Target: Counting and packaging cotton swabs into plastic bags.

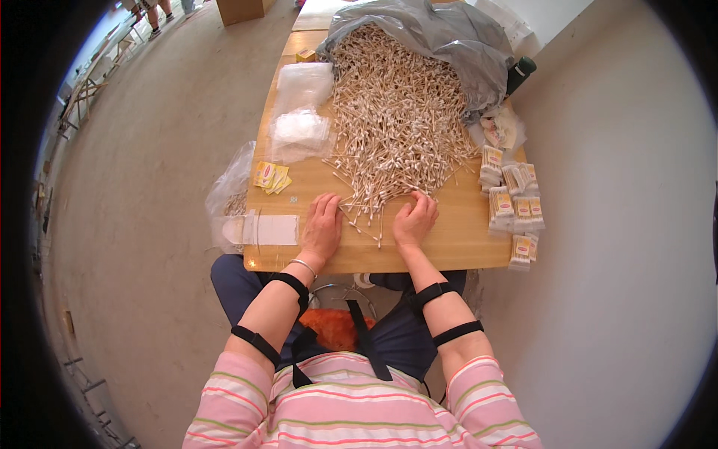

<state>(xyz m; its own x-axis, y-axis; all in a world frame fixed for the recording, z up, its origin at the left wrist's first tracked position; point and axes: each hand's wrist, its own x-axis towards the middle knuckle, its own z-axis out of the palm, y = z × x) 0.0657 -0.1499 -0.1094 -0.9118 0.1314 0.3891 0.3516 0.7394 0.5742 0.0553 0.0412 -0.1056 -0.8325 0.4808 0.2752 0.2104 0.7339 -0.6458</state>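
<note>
Cotton swabs (396, 120): large pile, counter (449, 239) centre, spilling from grey bag (449, 37). Left hand (321, 224), right hand (413, 221): grip loose, fingers curled into near edge. Best gathered few, ends aligned. Filled packets (512, 202) right.

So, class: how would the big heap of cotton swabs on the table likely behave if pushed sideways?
The cotton swabs are thin, loose sticks, so the heap would probably spread rather than slide whole. Being round, strays near the right hand may roll. They look light.
</note>
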